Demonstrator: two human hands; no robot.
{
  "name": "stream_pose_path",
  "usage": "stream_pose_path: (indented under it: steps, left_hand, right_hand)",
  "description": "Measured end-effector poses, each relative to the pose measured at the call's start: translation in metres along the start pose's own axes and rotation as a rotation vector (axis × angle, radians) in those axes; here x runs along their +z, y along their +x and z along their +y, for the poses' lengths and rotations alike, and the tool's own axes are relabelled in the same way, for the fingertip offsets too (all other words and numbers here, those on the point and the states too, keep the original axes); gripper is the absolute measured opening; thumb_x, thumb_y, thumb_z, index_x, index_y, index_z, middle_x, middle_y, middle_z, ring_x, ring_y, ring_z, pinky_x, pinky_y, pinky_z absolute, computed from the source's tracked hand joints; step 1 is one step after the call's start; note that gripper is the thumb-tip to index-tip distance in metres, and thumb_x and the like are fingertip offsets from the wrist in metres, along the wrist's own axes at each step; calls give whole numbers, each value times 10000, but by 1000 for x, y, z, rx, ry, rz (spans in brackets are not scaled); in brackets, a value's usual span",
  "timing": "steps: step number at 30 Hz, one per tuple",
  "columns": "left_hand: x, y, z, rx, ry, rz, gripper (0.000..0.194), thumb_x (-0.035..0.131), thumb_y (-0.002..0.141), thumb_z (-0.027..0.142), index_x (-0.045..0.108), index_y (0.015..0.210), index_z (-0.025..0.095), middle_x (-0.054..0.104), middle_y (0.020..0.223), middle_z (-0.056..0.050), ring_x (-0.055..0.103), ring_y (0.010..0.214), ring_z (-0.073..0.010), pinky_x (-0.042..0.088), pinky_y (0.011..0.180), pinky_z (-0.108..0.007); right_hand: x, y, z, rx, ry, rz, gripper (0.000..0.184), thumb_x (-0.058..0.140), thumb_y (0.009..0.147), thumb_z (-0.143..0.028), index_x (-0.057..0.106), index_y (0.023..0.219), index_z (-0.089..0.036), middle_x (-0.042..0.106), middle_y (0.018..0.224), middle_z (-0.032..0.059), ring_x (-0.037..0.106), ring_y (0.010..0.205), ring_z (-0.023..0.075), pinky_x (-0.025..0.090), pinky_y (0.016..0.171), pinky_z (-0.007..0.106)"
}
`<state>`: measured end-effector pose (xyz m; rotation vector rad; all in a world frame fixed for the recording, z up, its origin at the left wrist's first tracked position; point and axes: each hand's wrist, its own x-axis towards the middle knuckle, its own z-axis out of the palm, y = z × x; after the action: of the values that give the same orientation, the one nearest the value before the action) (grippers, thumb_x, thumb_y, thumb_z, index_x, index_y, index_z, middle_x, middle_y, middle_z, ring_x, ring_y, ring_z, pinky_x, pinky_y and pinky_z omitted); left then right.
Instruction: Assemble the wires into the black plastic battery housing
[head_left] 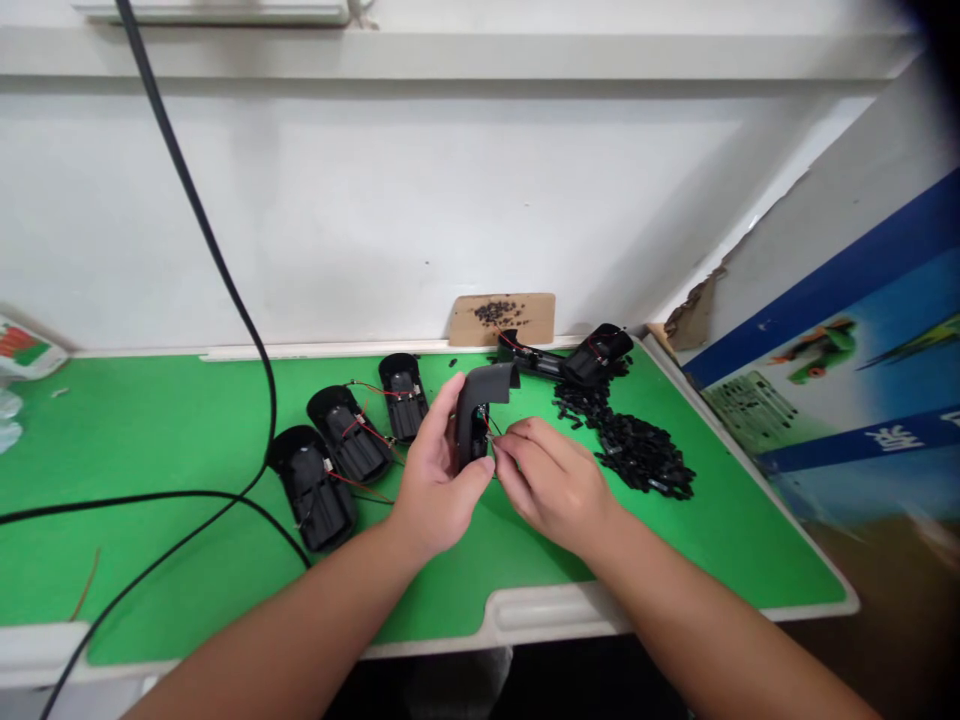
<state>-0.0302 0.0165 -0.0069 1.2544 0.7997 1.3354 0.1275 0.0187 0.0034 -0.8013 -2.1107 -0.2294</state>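
My left hand [439,490] is wrapped round a black plastic housing [487,390], tilted up on edge above the green table, its hooked end at the top. Inside the housing show a small green part and thin red and black wires [489,425]. At its open side, my right hand [559,480] is closed in a pinch on what looks like one of these wires; the fingertips partly hide it. Three similar black housings [356,435] with red wires lie left of my hands. Two more housings [600,355] rest behind, to the right.
Small black plastic parts [645,455] are heaped on the green table [187,420] to the right. A cardboard piece [540,320] with tiny dark bits stands at the back wall. A black cable [202,225] hangs across the left side. A printed carton [847,370] borders the right.
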Motion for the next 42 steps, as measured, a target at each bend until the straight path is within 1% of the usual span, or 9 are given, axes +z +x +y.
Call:
stream_pose_path:
  steps: [4,8,11,15,21,27,33,38,42]
  left_hand:
    - [0,0,3,8,44,-9,790,685,805,179,355,1505,333,454,1543,-51,446,1433,-227,367,1232,-389]
    - [1,0,6,-16,48,6,762,686,806,177,387,1494,309,456,1539,-58,436,1438,-223,361,1235,-380]
    - [1,0,7,-20,54,4,750,695,792,175,421,1478,302,433,1548,-52,409,1453,-232,316,1259,-395]
    - [1,1,9,-65,90,-21,753,688,786,162,428,1480,289,440,1530,-60,408,1446,-238,256,1281,-424]
    - [0,4,11,-94,127,-71,760,662,778,134,430,1489,269,451,1520,-67,409,1441,-235,214,1289,-432]
    - [-2,5,8,-117,146,-114,778,658,759,114,440,1488,280,481,1496,-62,454,1400,-232,286,1257,-417]
    - [-3,6,4,-168,139,-138,806,644,754,99,416,1504,285,486,1495,-65,497,1355,-239,380,1194,-400]
    - [-4,6,3,-175,135,-143,811,651,738,85,434,1497,272,494,1491,-68,494,1360,-249,360,1210,-401]
    - [-4,5,3,-186,171,-143,829,643,726,79,426,1503,271,484,1504,-67,496,1358,-253,373,1200,-401]
  right_hand:
    - [-1,0,0,-9,-7,-12,88,568,908,-50,654,920,-58,660,825,145,640,747,211,571,615,321]
    - [-1,0,1,-3,-16,-31,113,537,928,-69,649,921,-85,655,830,132,627,734,198,561,611,315]
    - [-1,-1,3,-7,-29,-56,147,500,947,-78,643,928,-103,654,840,123,627,740,191,558,620,311]
    - [-2,-2,5,-7,-9,-95,144,504,937,-62,647,929,-79,648,842,131,627,754,195,559,639,312]
    - [-3,-1,6,-19,-47,-143,166,494,922,-56,654,878,-68,641,849,145,617,753,209,547,641,326]
    - [-4,-4,9,-25,-102,-204,212,438,936,-88,639,869,-101,645,879,139,587,735,208,517,606,327]
    - [-5,-5,13,5,-39,-261,187,449,931,-102,627,875,-118,644,866,119,573,722,201,489,606,317]
    - [-5,-5,13,34,14,-305,171,454,924,-98,610,862,-132,633,847,110,559,723,202,465,612,320]
    - [-4,-5,13,32,18,-301,179,455,924,-105,608,837,-136,633,836,104,554,717,194,451,610,310]
